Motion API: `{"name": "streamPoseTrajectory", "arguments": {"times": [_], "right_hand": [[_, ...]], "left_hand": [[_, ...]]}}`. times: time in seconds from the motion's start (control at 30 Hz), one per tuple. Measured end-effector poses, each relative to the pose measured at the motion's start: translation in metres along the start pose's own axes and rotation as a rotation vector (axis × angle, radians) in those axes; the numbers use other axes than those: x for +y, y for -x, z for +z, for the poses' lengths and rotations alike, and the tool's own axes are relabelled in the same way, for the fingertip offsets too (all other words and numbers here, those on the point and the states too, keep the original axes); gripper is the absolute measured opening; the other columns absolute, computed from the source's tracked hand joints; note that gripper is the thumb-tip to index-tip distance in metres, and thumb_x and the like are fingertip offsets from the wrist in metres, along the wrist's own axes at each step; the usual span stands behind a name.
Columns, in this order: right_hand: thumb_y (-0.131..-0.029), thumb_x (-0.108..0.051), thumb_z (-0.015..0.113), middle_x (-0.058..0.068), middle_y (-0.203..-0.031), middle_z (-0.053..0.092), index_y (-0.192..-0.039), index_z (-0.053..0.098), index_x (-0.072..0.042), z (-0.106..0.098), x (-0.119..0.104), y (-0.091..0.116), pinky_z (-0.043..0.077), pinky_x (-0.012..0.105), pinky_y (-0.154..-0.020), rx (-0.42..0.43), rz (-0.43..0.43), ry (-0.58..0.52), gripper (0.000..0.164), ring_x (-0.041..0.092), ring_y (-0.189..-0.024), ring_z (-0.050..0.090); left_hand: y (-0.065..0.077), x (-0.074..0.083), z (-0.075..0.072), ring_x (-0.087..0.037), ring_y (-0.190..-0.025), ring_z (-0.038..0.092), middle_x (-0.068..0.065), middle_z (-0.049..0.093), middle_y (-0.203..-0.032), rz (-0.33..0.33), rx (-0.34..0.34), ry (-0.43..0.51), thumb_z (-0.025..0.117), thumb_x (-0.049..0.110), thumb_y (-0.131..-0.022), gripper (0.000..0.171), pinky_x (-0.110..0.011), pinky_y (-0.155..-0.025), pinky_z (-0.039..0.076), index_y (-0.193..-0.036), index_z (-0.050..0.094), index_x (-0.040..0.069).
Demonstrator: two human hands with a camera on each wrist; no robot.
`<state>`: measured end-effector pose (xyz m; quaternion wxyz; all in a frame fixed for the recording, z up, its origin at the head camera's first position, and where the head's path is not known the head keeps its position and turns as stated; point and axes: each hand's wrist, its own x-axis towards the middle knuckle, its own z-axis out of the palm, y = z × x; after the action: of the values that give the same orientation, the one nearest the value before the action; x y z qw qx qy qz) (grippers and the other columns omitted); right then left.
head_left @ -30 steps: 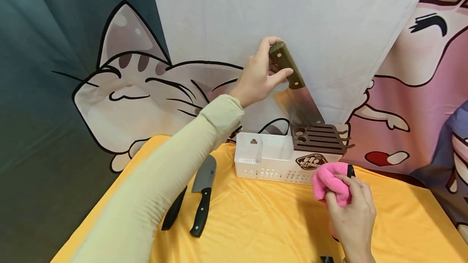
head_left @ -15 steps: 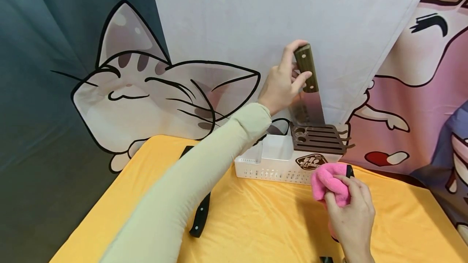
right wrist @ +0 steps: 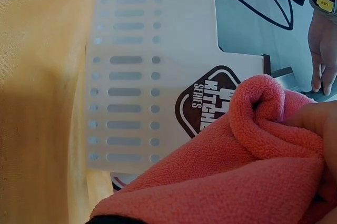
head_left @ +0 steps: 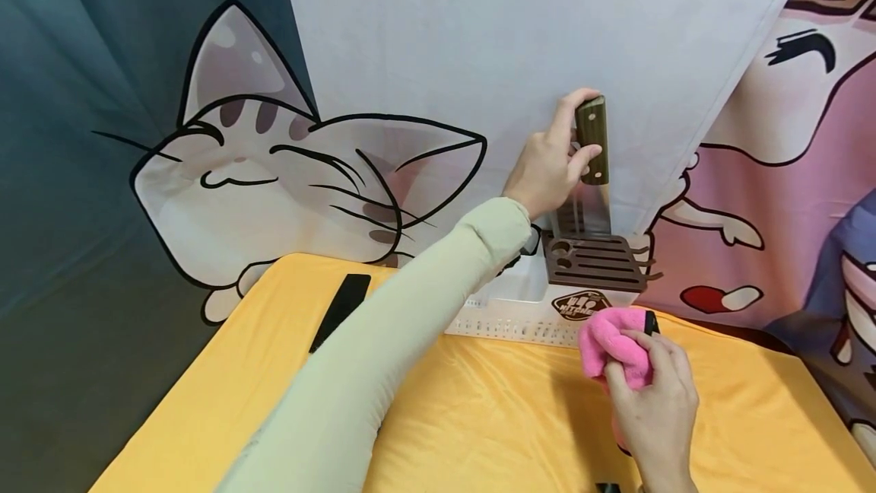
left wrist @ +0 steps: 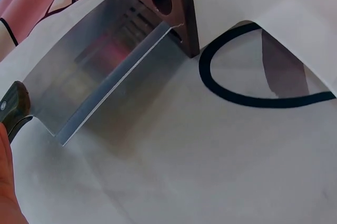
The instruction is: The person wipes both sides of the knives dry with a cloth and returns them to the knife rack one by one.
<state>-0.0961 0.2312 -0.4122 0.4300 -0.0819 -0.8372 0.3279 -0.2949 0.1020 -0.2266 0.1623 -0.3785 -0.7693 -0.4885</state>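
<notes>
My left hand (head_left: 547,166) holds a cleaver by its green-brown riveted handle (head_left: 592,143), blade down. The broad metal blade (left wrist: 95,66) meets the back of the brown slotted top (head_left: 595,263) of a white knife holder (head_left: 516,328). In the left wrist view the blade's far end is at that top; how deep it sits I cannot tell. My right hand (head_left: 658,405) grips a folded pink cloth (head_left: 612,345) in front of the holder. The right wrist view shows the cloth's fuzzy folds near the holder's perforated wall (right wrist: 126,29).
A flat black object (head_left: 342,306) lies on the yellow cloth (head_left: 479,417) at left, partly behind my left sleeve (head_left: 383,341). A small black piece (head_left: 607,488) shows at the bottom edge. A printed curtain (head_left: 547,29) hangs right behind the holder.
My left hand has moved right and slightly down with the cleaver, turning it from tilted to nearly upright. The sleeve now covers the black-handled knife. My right hand and the cloth have hardly moved.
</notes>
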Motion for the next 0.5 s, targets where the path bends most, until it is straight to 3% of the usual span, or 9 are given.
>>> {"name": "streamPoseTrajectory", "arguments": {"times": [0.2, 0.5], "right_hand": [[-0.071, 0.007, 0.074, 0.023, -0.108, 0.061, -0.104, 0.070, 0.002, 0.000, 0.000, -0.001, 0.027, 0.006, -0.084, 0.002, -0.005, 0.001, 0.034, 0.039, -0.099, 0.059], [-0.071, 0.008, 0.075, 0.022, -0.109, 0.061, -0.104, 0.070, 0.002, 0.001, 0.000, 0.001, 0.027, 0.008, -0.083, -0.007, 0.001, 0.009, 0.034, 0.038, -0.098, 0.059]], "left_hand": [[0.001, -0.006, 0.007, -0.016, -0.080, 0.069, -0.017, 0.067, -0.111, -0.015, 0.017, -0.028, 0.057, 0.013, -0.102, 0.061, -0.016, -0.063, 0.053, -0.153, 0.024, 0.020], [0.009, -0.016, 0.021, -0.016, -0.077, 0.070, -0.018, 0.068, -0.111, -0.039, -0.024, -0.095, 0.057, 0.015, -0.103, 0.062, -0.015, -0.062, 0.051, -0.154, 0.022, 0.020]]}}
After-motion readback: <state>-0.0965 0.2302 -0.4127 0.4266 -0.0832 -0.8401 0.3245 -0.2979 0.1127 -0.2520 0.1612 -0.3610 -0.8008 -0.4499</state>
